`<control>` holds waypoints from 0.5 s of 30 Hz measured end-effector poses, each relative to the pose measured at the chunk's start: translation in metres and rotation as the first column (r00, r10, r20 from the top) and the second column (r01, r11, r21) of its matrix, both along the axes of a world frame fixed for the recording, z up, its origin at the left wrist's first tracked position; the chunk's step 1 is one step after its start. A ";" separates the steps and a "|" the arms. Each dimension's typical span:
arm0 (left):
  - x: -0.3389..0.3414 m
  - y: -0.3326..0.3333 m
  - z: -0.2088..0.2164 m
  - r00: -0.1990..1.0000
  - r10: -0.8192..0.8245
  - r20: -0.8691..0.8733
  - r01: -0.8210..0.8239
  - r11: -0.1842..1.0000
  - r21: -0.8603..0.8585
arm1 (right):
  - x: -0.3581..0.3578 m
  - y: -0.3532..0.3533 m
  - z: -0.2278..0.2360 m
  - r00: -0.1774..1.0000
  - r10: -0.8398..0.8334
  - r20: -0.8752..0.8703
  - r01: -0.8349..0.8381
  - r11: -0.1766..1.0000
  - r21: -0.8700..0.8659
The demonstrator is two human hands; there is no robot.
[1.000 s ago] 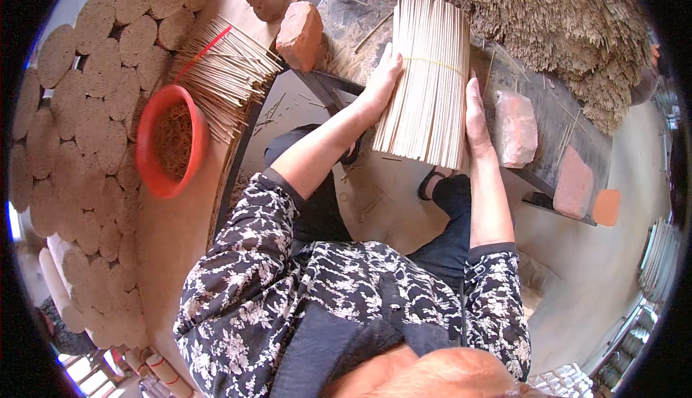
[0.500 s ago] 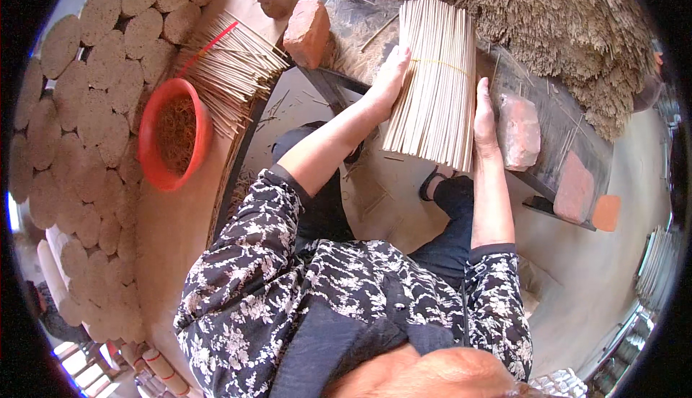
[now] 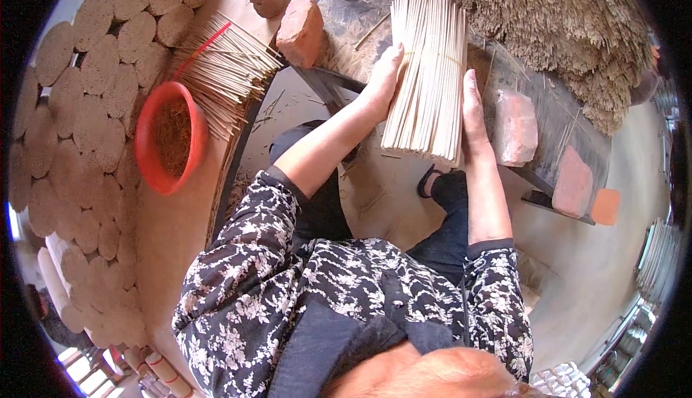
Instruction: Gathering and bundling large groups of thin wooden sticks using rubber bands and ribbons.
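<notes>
A thick bundle of thin pale sticks (image 3: pixel 424 88) is held between my two hands, with a narrow yellow band around its upper part. Along its left side my left hand (image 3: pixel 383 85) presses, fingers reaching behind the sticks. My right hand (image 3: pixel 473 110) lies against the right side, its thumb pointing up and the other fingers mostly hidden. The bundle's near end spreads slightly and hangs past the near edge of a dark low table (image 3: pixel 353 30).
Several reddish bricks, such as one brick (image 3: pixel 515 128), sit on the table. Behind is a large heap of brownish sticks (image 3: pixel 519 16). To the left are loose sticks (image 3: pixel 231 66), a red bowl (image 3: pixel 199 135) of thin yellowish-brown strands and stacked round bundles (image 3: pixel 79 124).
In the picture the bundle and both hands sit slightly higher and farther left, while the surroundings also shift left a little. Both hands keep hold of the bundle, whose near end looks fanned more evenly.
</notes>
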State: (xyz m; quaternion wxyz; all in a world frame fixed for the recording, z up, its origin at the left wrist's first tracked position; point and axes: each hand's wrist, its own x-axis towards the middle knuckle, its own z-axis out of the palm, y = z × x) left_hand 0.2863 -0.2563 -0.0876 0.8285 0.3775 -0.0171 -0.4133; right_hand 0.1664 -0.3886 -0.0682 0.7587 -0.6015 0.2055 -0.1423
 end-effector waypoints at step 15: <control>0.007 0.008 0.014 0.996 -0.070 -0.061 0.080 0.980 0.180 | 0.002 -0.007 0.001 0.999 0.050 0.022 -0.047 0.993 -0.108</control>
